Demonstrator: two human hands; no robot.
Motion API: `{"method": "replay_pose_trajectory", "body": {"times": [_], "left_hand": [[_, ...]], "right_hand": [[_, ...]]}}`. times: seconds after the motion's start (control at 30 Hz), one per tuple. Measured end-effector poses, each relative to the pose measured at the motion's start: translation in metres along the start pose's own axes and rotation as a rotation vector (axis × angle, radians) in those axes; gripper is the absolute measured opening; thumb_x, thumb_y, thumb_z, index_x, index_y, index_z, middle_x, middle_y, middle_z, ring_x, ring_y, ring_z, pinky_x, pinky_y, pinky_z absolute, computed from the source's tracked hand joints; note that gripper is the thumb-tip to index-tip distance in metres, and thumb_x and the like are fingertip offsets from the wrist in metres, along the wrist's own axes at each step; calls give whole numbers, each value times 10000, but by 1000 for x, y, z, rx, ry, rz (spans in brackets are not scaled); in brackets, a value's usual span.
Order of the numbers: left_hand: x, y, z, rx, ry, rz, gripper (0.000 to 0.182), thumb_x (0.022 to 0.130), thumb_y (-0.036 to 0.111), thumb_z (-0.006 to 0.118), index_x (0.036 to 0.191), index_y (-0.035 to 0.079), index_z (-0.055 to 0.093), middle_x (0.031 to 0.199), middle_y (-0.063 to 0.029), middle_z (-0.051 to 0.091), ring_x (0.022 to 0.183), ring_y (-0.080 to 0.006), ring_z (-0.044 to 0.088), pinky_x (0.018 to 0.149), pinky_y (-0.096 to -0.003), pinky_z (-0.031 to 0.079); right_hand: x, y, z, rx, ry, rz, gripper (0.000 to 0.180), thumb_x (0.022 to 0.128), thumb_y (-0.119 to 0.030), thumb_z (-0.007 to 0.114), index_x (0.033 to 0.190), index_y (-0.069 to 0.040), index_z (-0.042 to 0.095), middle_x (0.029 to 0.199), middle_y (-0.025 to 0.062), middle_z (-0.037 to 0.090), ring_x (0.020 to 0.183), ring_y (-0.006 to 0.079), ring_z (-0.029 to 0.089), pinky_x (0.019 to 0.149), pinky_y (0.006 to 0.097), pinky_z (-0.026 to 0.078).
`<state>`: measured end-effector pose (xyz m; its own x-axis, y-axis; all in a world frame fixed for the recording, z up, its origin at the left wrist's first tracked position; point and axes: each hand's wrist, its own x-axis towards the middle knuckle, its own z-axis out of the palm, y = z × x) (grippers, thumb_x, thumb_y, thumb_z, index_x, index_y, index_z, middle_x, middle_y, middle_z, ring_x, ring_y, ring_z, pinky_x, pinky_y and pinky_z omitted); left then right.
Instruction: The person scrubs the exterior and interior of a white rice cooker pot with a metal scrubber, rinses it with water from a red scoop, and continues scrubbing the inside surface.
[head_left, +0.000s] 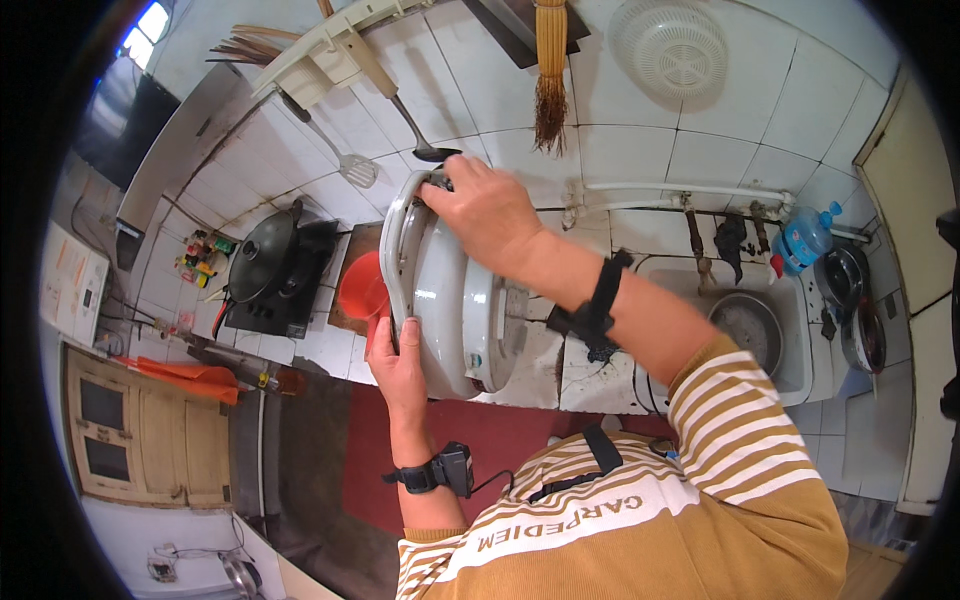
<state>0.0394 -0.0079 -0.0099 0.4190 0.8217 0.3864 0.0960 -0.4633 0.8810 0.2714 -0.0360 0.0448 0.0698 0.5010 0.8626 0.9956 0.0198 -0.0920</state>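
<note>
A white rounded electric cooker (439, 292) is tipped on its side over the tiled counter, its wide rim facing left. My left hand (401, 367) grips the lower part of this rim, thumb on the near face. At the upper end of the rim is my right hand (484, 210), with its fingers and thumb bent around a dark grey piece. Whether that piece belongs to the cooker or is held separately cannot be made out. Just left of the rim, a red plastic dipper (364, 285) stands on a brown board (345, 319), partly hidden by the cooker.
A lidded black wok (262, 255) sits on the black hob (300, 292) at left. On the right, the sink (799, 382) holds a metal basin (750, 322). A ladle (412, 127), slotted turner (356, 166) and straw brush (551, 82) hang on the wall.
</note>
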Motion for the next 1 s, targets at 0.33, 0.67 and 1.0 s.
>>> {"method": "replay_pose_trajectory", "body": {"times": [0.33, 0.67, 1.0], "left_hand": [[10, -3, -8, -161, 31, -78, 257, 1034, 188, 540, 1152, -26, 617, 971, -2, 636, 856, -73, 533, 775, -239, 447], [11, 2, 1, -87, -33, -76, 254, 1030, 192, 548, 1139, -26, 620, 951, 3, 618, 848, -75, 510, 768, -240, 436], [7, -3, 13, -5, -59, -34, 277, 1035, 216, 548, 1161, -18, 630, 995, 1, 635, 882, -71, 530, 809, -238, 438]], "right_hand": [[7, -5, -5, 603, -75, 522, 269, 836, -202, 699, 1087, -105, 701, 996, 159, 646, 937, 353, 638, 827, 426, 517], [33, -7, 19, 667, -106, 296, 328, 779, -98, 729, 1085, -81, 614, 1034, 161, 605, 974, 356, 632, 860, 433, 528], [32, 27, 12, 255, -52, -61, 123, 782, 19, 634, 878, -37, 580, 927, 123, 560, 793, 328, 660, 704, 413, 564]]}}
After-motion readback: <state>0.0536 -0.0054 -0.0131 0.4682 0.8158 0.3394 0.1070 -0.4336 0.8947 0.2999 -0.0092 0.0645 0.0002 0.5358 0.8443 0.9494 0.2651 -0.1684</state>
